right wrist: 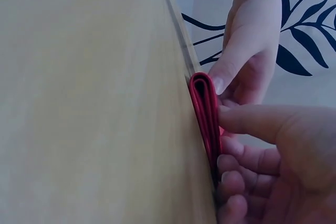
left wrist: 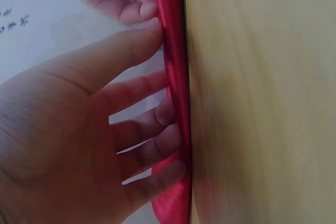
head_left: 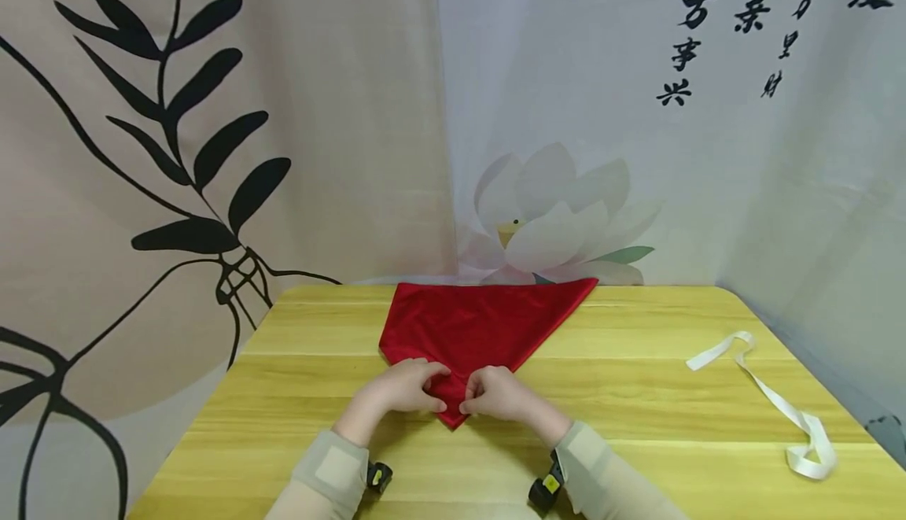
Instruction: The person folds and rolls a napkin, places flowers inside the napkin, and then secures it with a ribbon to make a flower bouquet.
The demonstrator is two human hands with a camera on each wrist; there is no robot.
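A red, velvety folded cloth [head_left: 470,319] lies on the table, its narrow point towards the person. My left hand [head_left: 406,385] rests on the left side near that point, thumb and fingers spread apart. On the other side of the point, my right hand [head_left: 499,394] touches the cloth with its thumb and loosely bent fingers. In the left wrist view the fingers [left wrist: 149,129] lie along the cloth [left wrist: 176,77] without closing round it. Stacked layers with a rounded fold show at the cloth's edge [right wrist: 202,103] in the right wrist view.
A white ribbon [head_left: 775,402] lies loosely curled on the right side of the wooden table [head_left: 283,418]. Behind the table hangs a printed curtain [head_left: 354,111] with leaves, a flower and writing. The cloth reaches the table's far edge.
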